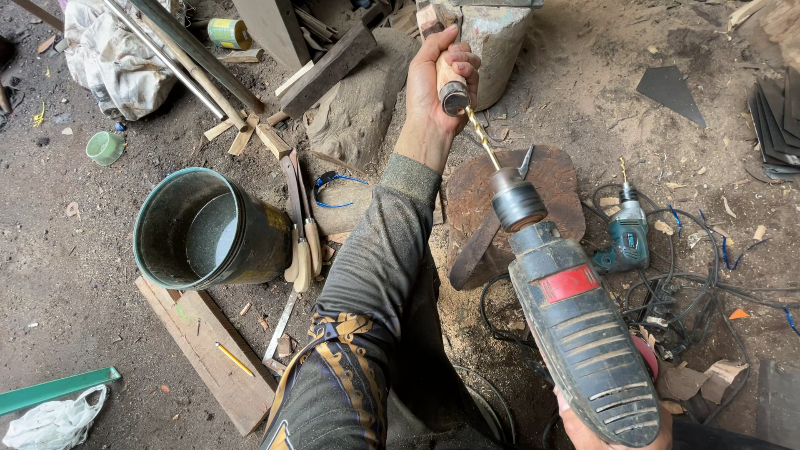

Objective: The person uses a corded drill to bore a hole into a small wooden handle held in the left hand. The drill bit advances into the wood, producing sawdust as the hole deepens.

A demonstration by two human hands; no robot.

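Left hand point(440, 79): fingers wrapped tight around a wooden handle point(452, 90), drill bit point(483, 142) entering its end face. Right hand point(600, 429): grips the electric drill point(575, 325) from below, fingers mostly hidden. Step: boring the handle; next, keep bit axial.

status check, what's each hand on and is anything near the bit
Left hand gripping wooden handle. Right hand on the power drill, bit in handle's end. Nothing blocking the bit.
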